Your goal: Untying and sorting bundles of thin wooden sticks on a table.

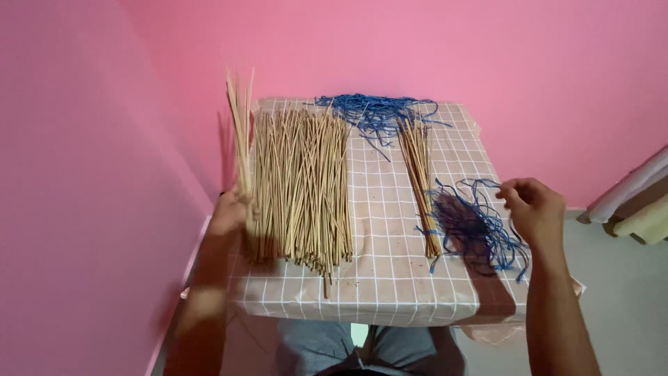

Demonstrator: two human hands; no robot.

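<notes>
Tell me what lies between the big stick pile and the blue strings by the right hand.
In the head view, a small stick bundle lies between the big stick pile and the blue strings.

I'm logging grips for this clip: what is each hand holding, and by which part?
The left hand grips a small bunch of thin sticks near its lower end. The right hand pinches a blue string at its end.

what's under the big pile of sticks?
The large stick pile lies on the checked tablecloth, whose grid shows all around it. The cloth directly beneath is covered, so anything lying there is hidden.
</notes>
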